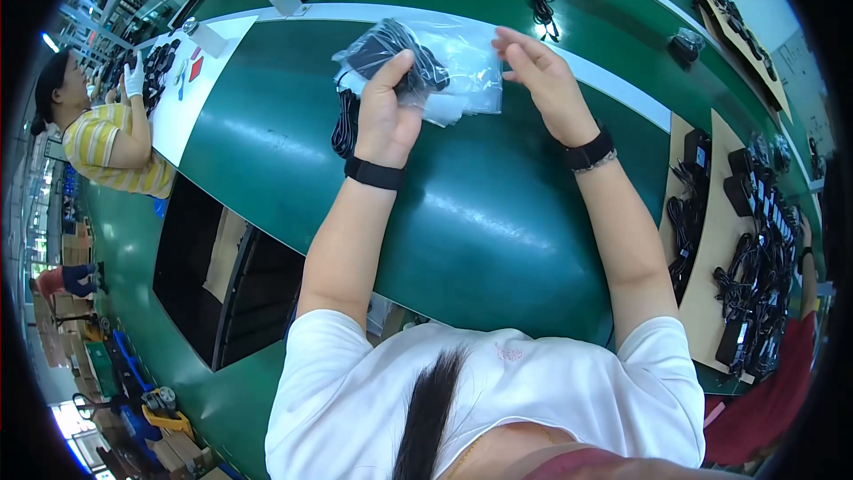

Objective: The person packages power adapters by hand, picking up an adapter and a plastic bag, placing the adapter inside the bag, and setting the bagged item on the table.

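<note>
Near were one left hand point(391, 111), one right hand point(553, 89), two wristbands point(373, 174) (one each) and one clear bag point(475, 80); far left, one silver cylinder point(205, 39).

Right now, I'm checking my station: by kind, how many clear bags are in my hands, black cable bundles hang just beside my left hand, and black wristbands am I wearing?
Clear bag: 1
Black cable bundle: 1
Black wristbands: 2
Total: 4

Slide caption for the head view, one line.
Over a green worktable, the left hand grips a clear plastic bag with a black item showing through; the right hand is near its edge.
</note>
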Demonstrator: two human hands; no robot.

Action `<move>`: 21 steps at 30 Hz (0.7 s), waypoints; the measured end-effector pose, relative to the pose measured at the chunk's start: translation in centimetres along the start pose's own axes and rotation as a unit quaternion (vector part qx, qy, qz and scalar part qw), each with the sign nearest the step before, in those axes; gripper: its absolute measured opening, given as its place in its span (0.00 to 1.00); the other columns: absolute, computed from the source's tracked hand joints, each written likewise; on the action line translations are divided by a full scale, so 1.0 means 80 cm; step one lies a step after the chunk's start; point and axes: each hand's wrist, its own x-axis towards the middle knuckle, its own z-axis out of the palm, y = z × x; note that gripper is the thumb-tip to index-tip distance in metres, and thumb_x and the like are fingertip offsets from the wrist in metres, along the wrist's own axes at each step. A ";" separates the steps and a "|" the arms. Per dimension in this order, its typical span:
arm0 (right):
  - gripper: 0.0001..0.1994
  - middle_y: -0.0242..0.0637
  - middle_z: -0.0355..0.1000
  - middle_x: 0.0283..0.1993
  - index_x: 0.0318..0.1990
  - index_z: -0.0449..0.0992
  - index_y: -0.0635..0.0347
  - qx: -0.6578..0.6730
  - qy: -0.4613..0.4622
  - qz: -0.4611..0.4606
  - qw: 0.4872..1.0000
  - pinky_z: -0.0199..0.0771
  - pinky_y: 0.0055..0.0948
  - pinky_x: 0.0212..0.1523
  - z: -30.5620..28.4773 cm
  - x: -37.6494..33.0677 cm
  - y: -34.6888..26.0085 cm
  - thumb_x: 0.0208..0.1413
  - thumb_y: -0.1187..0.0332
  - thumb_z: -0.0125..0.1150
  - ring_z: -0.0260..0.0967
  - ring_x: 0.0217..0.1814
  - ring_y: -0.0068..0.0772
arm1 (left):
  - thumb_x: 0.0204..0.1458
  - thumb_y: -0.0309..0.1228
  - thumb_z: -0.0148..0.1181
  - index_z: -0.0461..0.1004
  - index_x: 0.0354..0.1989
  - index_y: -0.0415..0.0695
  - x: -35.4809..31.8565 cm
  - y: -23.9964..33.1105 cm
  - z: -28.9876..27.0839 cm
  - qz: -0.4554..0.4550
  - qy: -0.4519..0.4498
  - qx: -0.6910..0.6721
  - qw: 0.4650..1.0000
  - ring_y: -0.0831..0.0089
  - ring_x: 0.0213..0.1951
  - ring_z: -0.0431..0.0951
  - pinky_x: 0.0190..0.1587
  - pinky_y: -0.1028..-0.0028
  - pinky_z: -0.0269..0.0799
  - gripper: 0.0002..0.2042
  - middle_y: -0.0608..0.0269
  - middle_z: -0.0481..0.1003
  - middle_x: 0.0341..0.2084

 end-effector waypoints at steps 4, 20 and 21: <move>0.28 0.38 0.67 0.48 0.60 0.54 0.63 0.117 0.009 0.093 0.989 0.66 0.30 0.50 0.041 -0.023 0.008 0.55 0.63 0.55 0.65 0.49 0.29 | 0.46 0.20 0.57 0.69 0.39 0.41 -0.007 -0.007 0.005 0.084 0.014 0.043 0.995 0.72 0.37 0.73 0.41 0.71 0.71 0.11 0.64 0.72 0.34; 0.22 0.27 0.66 0.41 0.51 0.63 0.48 0.407 -0.013 0.115 0.906 0.61 0.39 0.48 0.026 -0.019 0.021 0.51 0.54 0.59 0.59 0.49 0.28 | 0.44 0.21 0.60 0.69 0.41 0.43 -0.014 -0.032 0.009 0.062 -0.030 0.006 0.998 0.70 0.41 0.71 0.48 0.70 0.66 0.14 0.64 0.72 0.37; 0.21 0.27 0.67 0.42 0.50 0.65 0.50 0.434 -0.061 0.141 0.888 0.62 0.38 0.48 0.040 -0.023 0.018 0.51 0.53 0.58 0.60 0.49 0.29 | 0.44 0.21 0.60 0.69 0.41 0.43 -0.018 -0.037 0.011 0.058 -0.033 0.007 0.998 0.70 0.41 0.71 0.48 0.70 0.66 0.14 0.64 0.72 0.37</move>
